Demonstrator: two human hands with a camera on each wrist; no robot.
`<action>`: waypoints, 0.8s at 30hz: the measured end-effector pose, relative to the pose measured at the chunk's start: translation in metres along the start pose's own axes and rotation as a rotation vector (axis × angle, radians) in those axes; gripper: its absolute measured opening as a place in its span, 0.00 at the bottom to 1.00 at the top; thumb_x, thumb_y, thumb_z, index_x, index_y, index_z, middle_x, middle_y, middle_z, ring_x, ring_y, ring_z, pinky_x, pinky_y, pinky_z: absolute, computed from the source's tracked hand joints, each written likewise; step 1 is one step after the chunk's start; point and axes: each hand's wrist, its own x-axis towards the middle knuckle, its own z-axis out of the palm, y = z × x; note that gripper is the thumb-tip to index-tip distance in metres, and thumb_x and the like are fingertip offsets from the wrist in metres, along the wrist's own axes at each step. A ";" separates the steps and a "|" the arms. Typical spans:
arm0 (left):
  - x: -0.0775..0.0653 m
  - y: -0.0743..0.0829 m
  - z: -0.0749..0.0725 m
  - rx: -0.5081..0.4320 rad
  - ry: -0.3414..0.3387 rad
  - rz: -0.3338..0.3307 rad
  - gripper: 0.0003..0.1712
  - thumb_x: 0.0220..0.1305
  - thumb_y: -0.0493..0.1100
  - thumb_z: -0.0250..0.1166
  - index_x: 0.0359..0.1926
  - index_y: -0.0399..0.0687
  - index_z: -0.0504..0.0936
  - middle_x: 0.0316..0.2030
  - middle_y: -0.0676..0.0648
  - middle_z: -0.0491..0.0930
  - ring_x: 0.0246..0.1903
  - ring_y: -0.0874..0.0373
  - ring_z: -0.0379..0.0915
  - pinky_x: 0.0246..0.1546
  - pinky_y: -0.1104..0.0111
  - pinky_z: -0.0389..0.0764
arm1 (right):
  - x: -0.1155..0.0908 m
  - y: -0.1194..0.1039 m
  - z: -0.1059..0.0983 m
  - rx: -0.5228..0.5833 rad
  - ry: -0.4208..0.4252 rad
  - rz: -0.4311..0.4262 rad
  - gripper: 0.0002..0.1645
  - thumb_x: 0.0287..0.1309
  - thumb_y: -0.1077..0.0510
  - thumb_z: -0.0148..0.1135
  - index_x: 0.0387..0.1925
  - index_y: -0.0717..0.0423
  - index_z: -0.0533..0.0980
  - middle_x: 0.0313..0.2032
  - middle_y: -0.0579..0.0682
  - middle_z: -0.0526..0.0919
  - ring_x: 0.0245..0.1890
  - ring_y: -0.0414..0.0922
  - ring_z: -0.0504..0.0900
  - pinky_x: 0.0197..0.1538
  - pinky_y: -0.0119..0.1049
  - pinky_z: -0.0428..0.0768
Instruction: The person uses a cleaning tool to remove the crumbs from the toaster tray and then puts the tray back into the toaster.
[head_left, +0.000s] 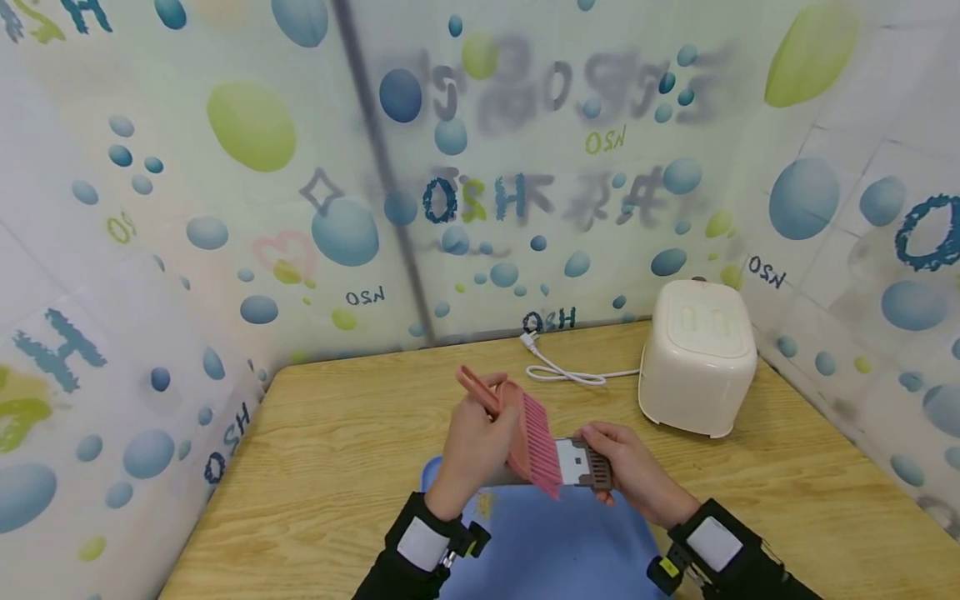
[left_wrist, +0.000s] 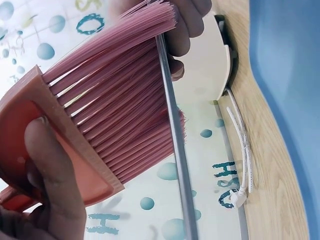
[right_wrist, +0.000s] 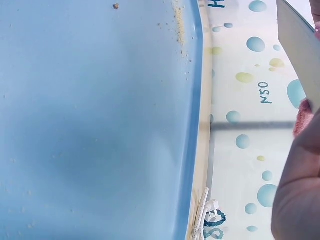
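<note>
In the head view my left hand (head_left: 474,446) grips a pink brush (head_left: 534,429) with long bristles. My right hand (head_left: 639,473) pinches a thin metal crumb tray (head_left: 572,462) by its brown ribbed end. The bristles lie against the crumb tray and cover part of it. From the left wrist, the bristles (left_wrist: 117,95) meet the tray's narrow edge (left_wrist: 176,135), with my left thumb (left_wrist: 47,155) pressed on the brush head. Both tools are held above a blue tray (head_left: 558,542), where fine crumbs (right_wrist: 180,25) lie along one side.
A cream toaster (head_left: 701,358) stands at the back right of the wooden table (head_left: 345,442). Its white cord (head_left: 577,379) lies looped beside it, plug towards the wall. Patterned sheeting (head_left: 480,167) surrounds the table at the back and sides.
</note>
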 end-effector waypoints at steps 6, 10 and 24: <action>0.000 0.000 -0.004 0.009 -0.006 0.020 0.25 0.71 0.37 0.56 0.66 0.34 0.73 0.41 0.37 0.85 0.27 0.58 0.82 0.20 0.70 0.80 | -0.002 0.000 -0.003 0.011 0.001 -0.005 0.28 0.81 0.47 0.41 0.57 0.69 0.70 0.34 0.52 0.79 0.18 0.40 0.75 0.20 0.30 0.75; -0.001 0.001 -0.006 0.004 -0.009 0.026 0.25 0.71 0.37 0.57 0.66 0.34 0.73 0.37 0.37 0.85 0.23 0.57 0.81 0.16 0.71 0.77 | -0.003 0.001 -0.006 0.012 0.002 -0.004 0.29 0.80 0.45 0.42 0.58 0.69 0.70 0.35 0.51 0.79 0.18 0.40 0.75 0.21 0.31 0.76; -0.002 -0.001 -0.013 -0.022 -0.015 -0.006 0.26 0.72 0.39 0.56 0.68 0.36 0.71 0.35 0.39 0.85 0.23 0.56 0.82 0.18 0.69 0.79 | -0.004 0.003 -0.008 0.009 0.007 -0.014 0.29 0.80 0.45 0.43 0.57 0.69 0.70 0.34 0.52 0.78 0.18 0.40 0.76 0.21 0.30 0.76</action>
